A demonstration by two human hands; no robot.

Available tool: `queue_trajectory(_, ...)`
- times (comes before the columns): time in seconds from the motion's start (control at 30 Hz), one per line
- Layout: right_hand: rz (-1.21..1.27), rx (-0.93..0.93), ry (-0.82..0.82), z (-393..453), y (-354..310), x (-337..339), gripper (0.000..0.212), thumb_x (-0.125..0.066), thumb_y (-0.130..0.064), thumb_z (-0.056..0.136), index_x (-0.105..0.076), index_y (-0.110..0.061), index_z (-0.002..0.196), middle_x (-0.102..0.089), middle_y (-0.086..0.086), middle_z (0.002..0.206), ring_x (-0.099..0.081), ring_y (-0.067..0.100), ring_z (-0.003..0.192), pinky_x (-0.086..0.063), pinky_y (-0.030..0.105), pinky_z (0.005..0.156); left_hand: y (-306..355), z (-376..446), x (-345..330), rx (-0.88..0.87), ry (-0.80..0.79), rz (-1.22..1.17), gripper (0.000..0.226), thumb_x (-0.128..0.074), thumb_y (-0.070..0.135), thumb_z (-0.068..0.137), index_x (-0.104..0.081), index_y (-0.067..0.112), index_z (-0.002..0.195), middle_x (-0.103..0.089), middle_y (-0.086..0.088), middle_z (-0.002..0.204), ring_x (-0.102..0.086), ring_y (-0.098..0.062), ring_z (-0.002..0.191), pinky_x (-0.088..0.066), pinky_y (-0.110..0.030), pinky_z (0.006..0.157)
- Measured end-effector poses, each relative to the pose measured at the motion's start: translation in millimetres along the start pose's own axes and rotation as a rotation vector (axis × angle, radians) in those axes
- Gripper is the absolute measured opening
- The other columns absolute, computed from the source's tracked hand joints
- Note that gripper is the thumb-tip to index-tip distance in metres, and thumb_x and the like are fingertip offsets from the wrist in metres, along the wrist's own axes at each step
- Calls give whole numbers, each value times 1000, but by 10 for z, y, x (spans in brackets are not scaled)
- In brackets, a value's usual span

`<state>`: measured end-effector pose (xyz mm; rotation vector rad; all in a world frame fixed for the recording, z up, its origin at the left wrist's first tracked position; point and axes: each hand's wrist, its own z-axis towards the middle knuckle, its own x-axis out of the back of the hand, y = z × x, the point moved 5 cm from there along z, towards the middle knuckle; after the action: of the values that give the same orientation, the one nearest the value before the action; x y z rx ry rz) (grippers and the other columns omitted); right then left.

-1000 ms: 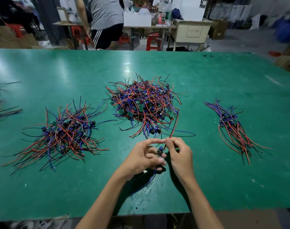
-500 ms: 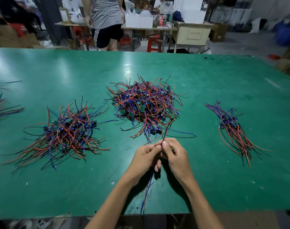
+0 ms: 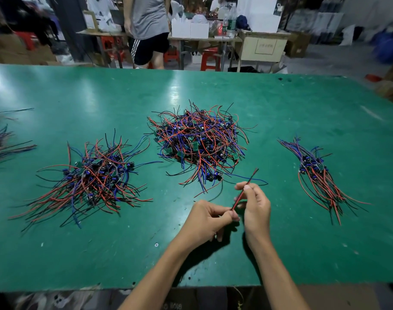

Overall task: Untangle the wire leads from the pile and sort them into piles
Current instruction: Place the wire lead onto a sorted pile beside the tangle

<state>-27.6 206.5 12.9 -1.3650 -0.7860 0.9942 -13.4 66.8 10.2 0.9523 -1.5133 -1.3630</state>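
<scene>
Wire lead (image 3: 243, 192) — pinched by both hands, angled up-right.

Both bare forearms reach forward from the lower edge of the view and converge near the middle. The left hand (image 3: 205, 221) has its fingers curled, thumb and forefinger pinching the lower end of a red wire lead (image 3: 244, 190). The right hand (image 3: 256, 206), just beside it and slightly farther forward, pinches the same lead higher up between thumb and fingertips.
</scene>
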Motion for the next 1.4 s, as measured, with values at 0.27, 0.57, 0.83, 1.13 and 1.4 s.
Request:
queue_trajectory(0.27,348,-156,183,125,40,114,31,-44,-6,101,-62,-10,76,-67,1,71,-62,10,60,-52,23,63,-19,-5,-16,3,-80,33,20,-64,26,90,-80,16,87,-78,-9,83,-42,-12,40,-37,-19,43)
queue_trajectory(0.57,-113,81,-339,-80,-31,-129,29,-57,-37,98,-79,-19,90,-76,1,86,-68,8,78,-52,19,68,-41,53,126,49,46,-128,18,-62,23,100,-76,13,97,-57,-28,74,-45,-19,47,-35,-21,38)
queue_trajectory(0.83,21,-7,-27,-25,-29,44,28,-56,-38,102,-76,-25,87,-72,5,73,-71,20,66,-54,30,53,-14,13,195,113,-3,-358,30,-70,3,91,-68,2,121,-74,-17,94,-66,-18,65,-56,-25,52)
queue_trajectory(1.13,182,-90,133,3,-25,136,28,-53,-35,104,-71,-17,92,-63,-5,58,-68,17,50,-52,23,43,-27,-13,203,127,51,-319,14,-74,15,90,-78,3,95,-73,-14,81,-59,-18,54,-51,-24,46)
queue_trajectory(1.4,302,-81,352,41,-11,286,30,-48,-31,108,-69,-15,92,-53,7,70,-63,13,49,-53,24,45,-24,-95,373,6,319,-335,11,-81,9,83,-80,10,94,-74,-19,81,-63,-21,55,-54,-27,50)
